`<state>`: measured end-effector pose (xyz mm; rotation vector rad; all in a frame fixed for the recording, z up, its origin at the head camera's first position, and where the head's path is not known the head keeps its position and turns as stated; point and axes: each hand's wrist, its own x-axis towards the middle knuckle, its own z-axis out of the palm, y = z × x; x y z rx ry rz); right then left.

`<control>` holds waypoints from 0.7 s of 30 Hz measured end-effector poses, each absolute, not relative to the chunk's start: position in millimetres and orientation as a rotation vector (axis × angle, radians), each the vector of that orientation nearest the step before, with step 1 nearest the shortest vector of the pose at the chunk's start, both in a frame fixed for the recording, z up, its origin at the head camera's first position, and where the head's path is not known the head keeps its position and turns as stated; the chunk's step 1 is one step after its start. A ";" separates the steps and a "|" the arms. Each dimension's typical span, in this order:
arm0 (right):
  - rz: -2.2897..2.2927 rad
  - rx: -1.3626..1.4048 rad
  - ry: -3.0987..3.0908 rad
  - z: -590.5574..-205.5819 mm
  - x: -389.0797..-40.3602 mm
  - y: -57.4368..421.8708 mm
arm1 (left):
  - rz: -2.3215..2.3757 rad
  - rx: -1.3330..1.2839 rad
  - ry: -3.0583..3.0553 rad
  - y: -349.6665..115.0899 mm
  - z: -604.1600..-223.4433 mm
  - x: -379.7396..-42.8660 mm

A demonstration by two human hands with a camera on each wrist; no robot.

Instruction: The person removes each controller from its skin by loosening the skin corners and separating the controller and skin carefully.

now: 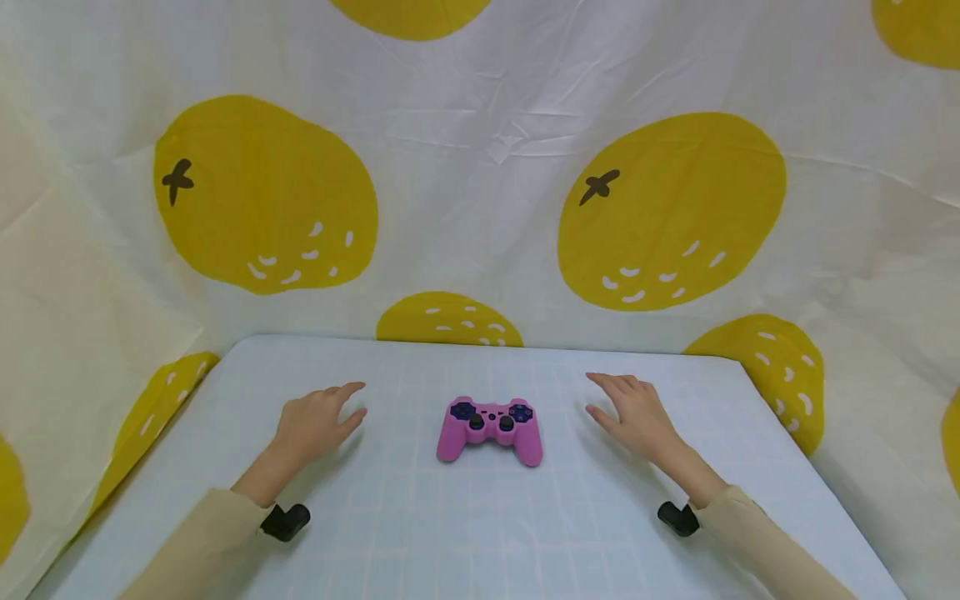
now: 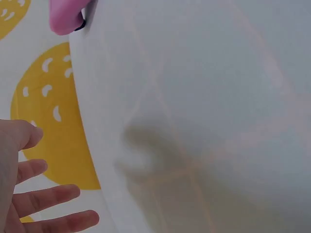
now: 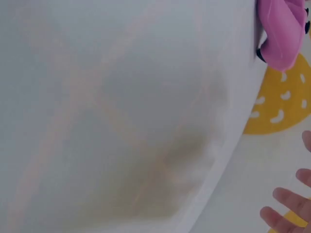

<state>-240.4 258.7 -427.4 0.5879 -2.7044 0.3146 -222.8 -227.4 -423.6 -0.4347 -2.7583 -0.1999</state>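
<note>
A pink game controller with dark buttons and two black thumbsticks lies face up on the table, its grips toward me. To its left my left hand hovers above the surface, fingers and thumb apart and holding nothing. On the other side my right hand is likewise raised, thumb apart from the fingers, with nothing in it. Neither hand touches the controller. The left wrist view catches one end of the controller at its top edge and the left fingers spread. One pink grip shows at the right wrist view's upper right.
The table has a pale, faintly checked cover. Behind it hangs a white cloth printed with large yellow fruit, which also surrounds the sides. A small black wrist device sits at the left cuff, another black device at the right.
</note>
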 end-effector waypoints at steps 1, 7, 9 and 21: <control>0.320 0.582 -2.704 -427.6 -239.4 257.2 | -0.218 -0.421 -2.754 -225.7 -423.4 -221.7; 0.376 0.607 -2.644 -427.6 -235.3 251.8 | -0.328 -0.371 -2.758 -216.4 -419.5 -217.9; 0.405 0.623 -2.625 -427.5 -235.0 250.4 | -0.368 -0.352 -2.788 -213.0 -418.0 -217.7; 0.531 0.513 -2.730 -428.7 -235.9 242.4 | -0.600 -0.230 -2.869 -187.9 -417.9 -220.1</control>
